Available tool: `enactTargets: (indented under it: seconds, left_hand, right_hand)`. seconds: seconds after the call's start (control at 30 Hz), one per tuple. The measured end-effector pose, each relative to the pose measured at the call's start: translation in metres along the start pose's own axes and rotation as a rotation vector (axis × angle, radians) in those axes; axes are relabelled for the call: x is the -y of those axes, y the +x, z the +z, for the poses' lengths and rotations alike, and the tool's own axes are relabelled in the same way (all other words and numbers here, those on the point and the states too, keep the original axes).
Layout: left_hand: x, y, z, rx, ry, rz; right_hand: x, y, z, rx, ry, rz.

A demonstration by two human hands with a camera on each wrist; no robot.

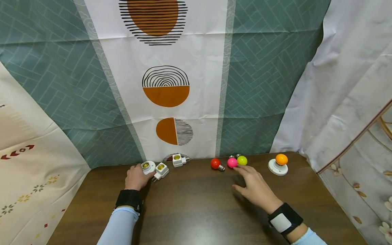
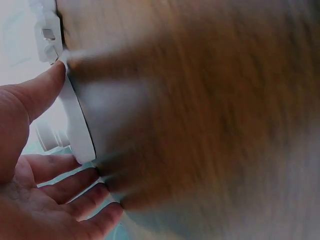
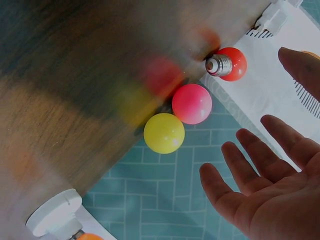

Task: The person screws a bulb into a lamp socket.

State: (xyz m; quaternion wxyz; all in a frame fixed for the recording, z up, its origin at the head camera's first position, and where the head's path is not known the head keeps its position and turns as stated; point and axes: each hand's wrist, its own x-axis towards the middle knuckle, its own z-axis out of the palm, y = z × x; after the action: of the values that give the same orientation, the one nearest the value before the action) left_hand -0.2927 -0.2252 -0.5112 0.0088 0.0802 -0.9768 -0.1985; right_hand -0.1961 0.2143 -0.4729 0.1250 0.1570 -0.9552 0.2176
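My left hand (image 1: pixel 136 177) grips a round white lamp holder (image 1: pixel 148 166) at the back left of the table. In the left wrist view the thumb and index finger sit at opposite edges of its base (image 2: pixel 77 122). Just right of it lies a square white plug-in lamp socket (image 1: pixel 162 169). My right hand (image 1: pixel 255 187) hovers palm down, fingers spread, with nothing held. Its fingertips are close to a pink bulb (image 1: pixel 232 162) and a yellow-green bulb (image 3: pixel 164 133), which lie side by side. A red bulb (image 1: pixel 215 163) lies to their left, screw base toward them.
A second square plug-in socket (image 1: pixel 177 160) sits at the table's back edge. At the back right, an orange bulb (image 1: pixel 281 159) stands in another round white lamp holder (image 1: pixel 278 170). Patterned cloth (image 1: pixel 165 129) hangs behind the brown table (image 1: pixel 190 211).
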Motion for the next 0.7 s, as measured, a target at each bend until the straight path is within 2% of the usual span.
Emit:
enactTargets:
  seconds: [0.13, 0.27, 0.5, 0.57, 0.7]
  left_hand:
    - [0.002, -0.003, -0.002, -0.034, -0.015, 0.019]
    - [0.006, -0.006, -0.004, -0.114, -0.055, 0.032]
    - [0.012, -0.018, -0.013, -0.231, -0.126, -0.027]
    - [0.010, -0.022, -0.017, -0.266, -0.142, -0.024]
    - [0.001, -0.028, -0.026, -0.342, -0.163, 0.021]
  right_hand:
    - [0.000, 0.000, 0.001, 0.001, 0.004, -0.003]
    - [0.001, 0.001, 0.001, -0.002, 0.005, -0.011]
    - [0.005, 0.003, -0.003, -0.018, 0.018, -0.017]
    - [0.007, 0.004, -0.005, -0.037, 0.027, -0.022]
    - [0.011, 0.009, -0.009, -0.063, 0.041, -0.031]
